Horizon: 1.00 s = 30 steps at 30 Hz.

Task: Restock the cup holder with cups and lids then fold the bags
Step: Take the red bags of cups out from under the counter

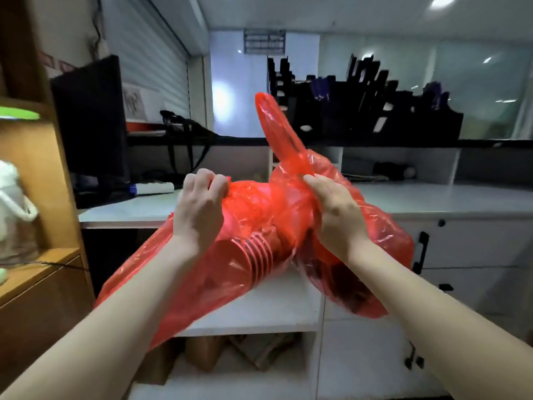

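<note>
A see-through red plastic bag [202, 287] hangs in the air between my two hands, in front of a white counter. A stack of nested cups [256, 256] shows through the plastic, lying on its side in the middle. My left hand [199, 209] pinches the bag's top edge on the left. My right hand [336, 215] grips the bunched plastic on the right, below a handle loop [277, 131] that sticks up. A darker mass sits in the bag's right lobe [357, 295]; I cannot tell what it is.
The white counter [432, 200] runs behind the bag, with a white shelf [259, 316] and brown paper bags [207, 356] below. A black monitor [89, 116] stands at left, black file trays [375, 111] at the back, a wooden shelf unit [34, 197] far left, and drawers [461, 243] at right.
</note>
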Available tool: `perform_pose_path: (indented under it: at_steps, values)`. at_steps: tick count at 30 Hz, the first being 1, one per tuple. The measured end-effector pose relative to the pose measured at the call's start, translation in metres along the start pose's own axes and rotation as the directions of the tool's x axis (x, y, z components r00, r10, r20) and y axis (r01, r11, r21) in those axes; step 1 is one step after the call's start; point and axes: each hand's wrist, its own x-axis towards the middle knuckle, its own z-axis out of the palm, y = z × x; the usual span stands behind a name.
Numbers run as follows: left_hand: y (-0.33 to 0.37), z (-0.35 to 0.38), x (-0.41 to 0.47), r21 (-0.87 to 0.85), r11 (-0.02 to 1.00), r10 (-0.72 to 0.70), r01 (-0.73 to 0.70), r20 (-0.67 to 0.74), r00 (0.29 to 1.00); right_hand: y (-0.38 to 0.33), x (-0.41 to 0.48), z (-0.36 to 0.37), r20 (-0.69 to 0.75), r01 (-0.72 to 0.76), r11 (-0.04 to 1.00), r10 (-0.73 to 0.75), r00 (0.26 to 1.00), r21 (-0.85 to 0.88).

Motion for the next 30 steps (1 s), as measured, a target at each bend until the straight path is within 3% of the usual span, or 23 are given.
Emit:
perform_pose_path:
  at_steps: [6, 11, 15, 19, 23, 30]
  values:
    - [-0.007, 0.012, 0.082, 0.086, 0.996, -0.007, 0.02, -0.141, 0.99, 0.027, 0.073, -0.002, -0.075, -0.013, 0.998, 0.017, 0.997, 0.059]
    - [-0.015, 0.068, 0.116, 0.047, 0.997, -0.057, 0.062, -0.097, 0.994, 0.066, 0.118, 0.036, -0.026, -0.066, 0.996, 0.067, 0.997, 0.058]
    - [-0.02, 0.115, 0.163, -0.004, 0.999, -0.036, 0.036, -0.199, 0.979, 0.116, 0.151, 0.075, -0.004, -0.123, 0.992, 0.123, 0.992, 0.028]
    - [-0.033, 0.166, 0.206, -0.053, 0.994, -0.099, 0.1, 0.025, 0.995, 0.163, 0.19, 0.099, -0.017, -0.24, 0.969, 0.241, 0.97, 0.065]
    - [-0.04, 0.214, 0.229, -0.066, 0.981, -0.165, 0.18, 0.19, 0.968, 0.201, 0.231, 0.111, 0.106, -0.293, 0.955, 0.286, 0.952, 0.054]
    - [-0.026, 0.292, 0.265, -0.121, 0.97, -0.163, 0.212, 0.328, 0.931, 0.257, 0.267, 0.127, 0.317, -0.409, 0.911, 0.374, 0.872, 0.049]
